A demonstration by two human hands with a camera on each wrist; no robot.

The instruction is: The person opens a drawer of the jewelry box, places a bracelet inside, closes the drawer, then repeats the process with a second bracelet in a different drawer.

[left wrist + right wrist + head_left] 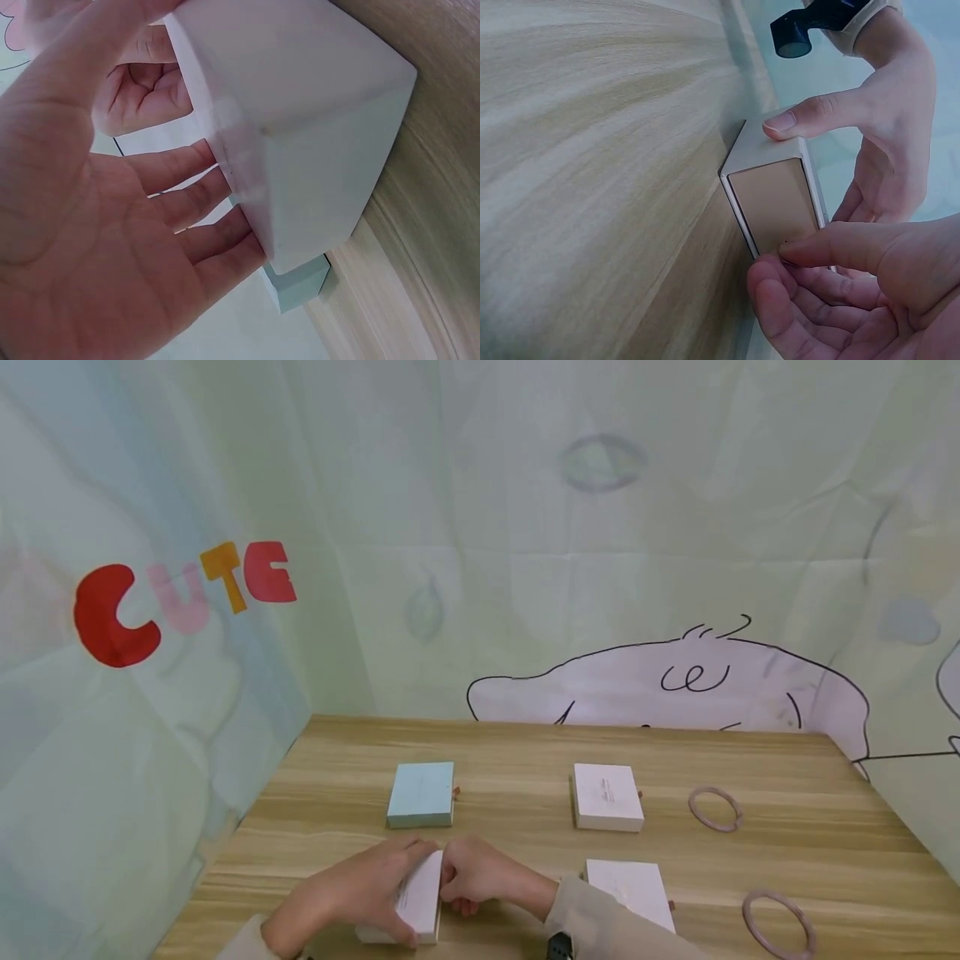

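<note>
A white drawer-style box (422, 900) stands at the table's near left. My left hand (366, 887) grips it across its width; in the right wrist view the thumb lies on one face, while in the left wrist view the fingertips rest along the opposite edge. The tan end of the inner drawer (769, 206) faces right, lying about level with the white sleeve. There my right hand (478, 872) has its thumb and curled index finger pinched together at the drawer's end. Whatever sits between those fingertips is hidden; similar boxes nearby carry a small red pull tab on that side.
Behind the hands lies a light blue box (422, 793) with a red tab. A white box (607, 797) is at the back right, and another white box (633, 889) is partly covered by my right sleeve. Two mauve rings (715, 810) lie farther right. Printed curtains (525, 568) border the table.
</note>
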